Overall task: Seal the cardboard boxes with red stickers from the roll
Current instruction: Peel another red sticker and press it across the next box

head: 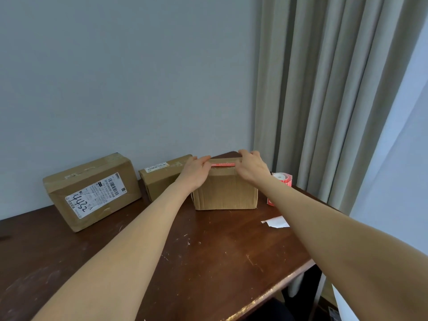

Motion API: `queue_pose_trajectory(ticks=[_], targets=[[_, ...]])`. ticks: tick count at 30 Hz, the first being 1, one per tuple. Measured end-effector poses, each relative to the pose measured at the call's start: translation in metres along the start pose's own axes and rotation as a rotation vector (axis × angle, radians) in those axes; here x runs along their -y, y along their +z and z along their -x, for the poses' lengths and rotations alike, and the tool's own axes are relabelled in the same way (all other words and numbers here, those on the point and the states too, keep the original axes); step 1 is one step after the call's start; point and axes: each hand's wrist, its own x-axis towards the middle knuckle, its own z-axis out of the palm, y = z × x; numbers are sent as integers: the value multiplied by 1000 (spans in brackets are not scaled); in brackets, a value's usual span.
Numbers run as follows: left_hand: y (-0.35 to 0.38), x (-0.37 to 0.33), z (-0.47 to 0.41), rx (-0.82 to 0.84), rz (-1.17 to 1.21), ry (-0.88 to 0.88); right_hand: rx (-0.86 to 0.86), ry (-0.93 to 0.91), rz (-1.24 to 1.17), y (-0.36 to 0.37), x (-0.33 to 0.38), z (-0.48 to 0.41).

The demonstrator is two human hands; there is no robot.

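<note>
Three cardboard boxes stand in a row on a dark, scratched wooden counter (208,251) against a pale wall. Under the hands is the plain box (224,193). Just beside it at 9 o'clock stands a second box (159,181) bearing a small white label. Further toward 9 o'clock, apart from both, is a larger box (92,193) with a printed shipping label and handwritten digits. A red sticker (222,165) lies flat along the top front edge of the plain box, running from 9 to 3 o'clock. The left grip (196,174) meets the sticker's 9 o'clock end: it is wide, the fingers nearly straight, thumb laid on the box top, the other fingers pressing the front face, nothing enclosed. The right grip (252,169) meets the 3 o'clock end, arched over the box's top edge. Its fingertips are hidden behind the back of the hand, so whether it presses or pinches the sticker cannot be told. The sticker lies between the two grips. At 3 o'clock of the plain box, near but apart, sits the roll of red stickers (281,178) with a white core, and a red strip (270,202) trails from it down to the counter. At 5 o'clock of the box lies a scrap of white backing paper (275,221). A grey curtain (324,100) hangs at 3 o'clock of the wall.
</note>
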Motion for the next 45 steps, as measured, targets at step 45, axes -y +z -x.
queue_pose_trajectory(ticks=[45], targets=[[15,-16,10,-12,-430,160,50,-246,323,10,-2,9]])
